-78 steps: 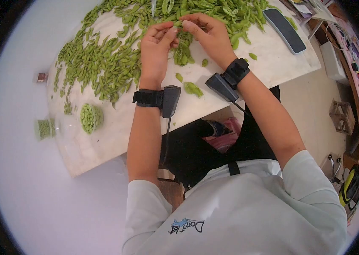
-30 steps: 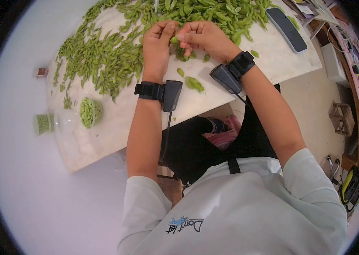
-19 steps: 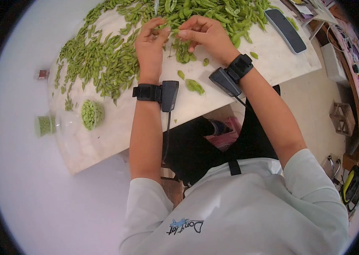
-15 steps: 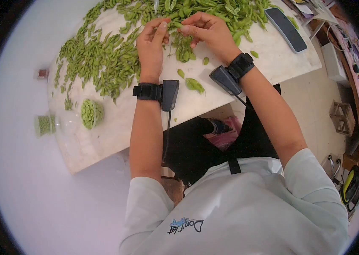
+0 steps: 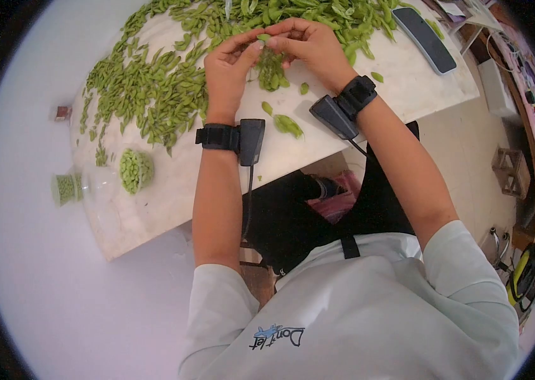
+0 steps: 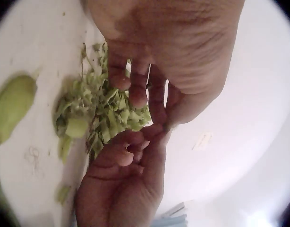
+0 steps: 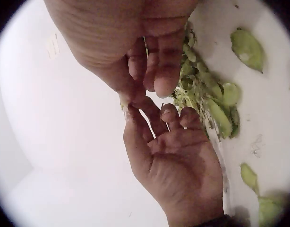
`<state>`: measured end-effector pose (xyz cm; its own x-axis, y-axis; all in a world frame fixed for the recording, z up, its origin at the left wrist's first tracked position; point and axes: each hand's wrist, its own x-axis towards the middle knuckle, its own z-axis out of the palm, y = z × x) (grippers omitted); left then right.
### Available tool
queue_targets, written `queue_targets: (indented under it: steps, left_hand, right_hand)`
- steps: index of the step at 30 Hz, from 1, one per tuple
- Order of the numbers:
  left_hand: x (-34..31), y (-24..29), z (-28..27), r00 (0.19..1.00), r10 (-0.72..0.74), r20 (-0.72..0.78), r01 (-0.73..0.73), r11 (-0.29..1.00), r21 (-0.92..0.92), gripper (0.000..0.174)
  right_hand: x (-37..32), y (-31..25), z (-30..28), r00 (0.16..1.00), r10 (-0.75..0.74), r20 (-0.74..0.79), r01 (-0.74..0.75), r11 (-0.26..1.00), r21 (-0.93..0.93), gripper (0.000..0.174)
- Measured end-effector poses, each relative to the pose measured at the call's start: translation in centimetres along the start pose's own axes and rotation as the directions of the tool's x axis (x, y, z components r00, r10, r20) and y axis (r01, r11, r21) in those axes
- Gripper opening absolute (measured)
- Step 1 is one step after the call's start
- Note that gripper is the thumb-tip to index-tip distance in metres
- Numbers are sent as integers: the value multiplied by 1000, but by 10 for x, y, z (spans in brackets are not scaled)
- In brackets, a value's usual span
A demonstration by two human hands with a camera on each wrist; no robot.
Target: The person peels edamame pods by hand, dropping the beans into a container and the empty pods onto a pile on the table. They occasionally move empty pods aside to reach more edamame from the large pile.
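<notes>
A small green soybean pod (image 5: 263,38) is held between both hands, above the near edge of the pod heap. My left hand (image 5: 226,69) pinches it from the left with thumb and index finger. From the other side my right hand (image 5: 318,52) pinches it too, the two sets of fingertips meeting. In both wrist views the fingers mostly hide the pod, with only a pale green bit (image 7: 123,101) showing at the fingertips. Below the hands lies a clump of pods and stems (image 6: 109,111) on the white table (image 5: 343,142).
Many loose pods (image 5: 166,88) spread over the left side of the table, and larger pods (image 5: 356,25) lie at the back. A clear cup of shelled beans (image 5: 136,171) stands near the left edge. A phone (image 5: 424,39) lies at the right. Two stray pods (image 5: 287,125) lie close to the front.
The hands came down and together a second ago, parted slightly with a pod between them, and now meet again at the fingertips a little farther from the body. The cup and phone stay put.
</notes>
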<state>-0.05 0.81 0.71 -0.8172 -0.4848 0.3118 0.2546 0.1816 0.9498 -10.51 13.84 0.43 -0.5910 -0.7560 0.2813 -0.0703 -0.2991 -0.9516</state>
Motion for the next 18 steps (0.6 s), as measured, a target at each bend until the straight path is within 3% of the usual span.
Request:
queue_targets:
  steps: [8, 11, 18]
  left_hand:
    - [0, 5, -3, 998, -55, 21, 55, 998, 9, 24]
    - [-1, 4, 0, 999, -33, 6, 33, 999, -18, 24]
    - [-2, 1, -3, 1000, -19, 16, 19, 1000, -23, 23]
  right_hand:
    - [3, 3, 0, 1000, 16, -6, -16, 1000, -24, 24]
    - [1, 3, -1, 1000, 5, -1, -5, 999, 41, 25]
    - [0, 3, 2, 1000, 11, 2, -11, 1000, -6, 24]
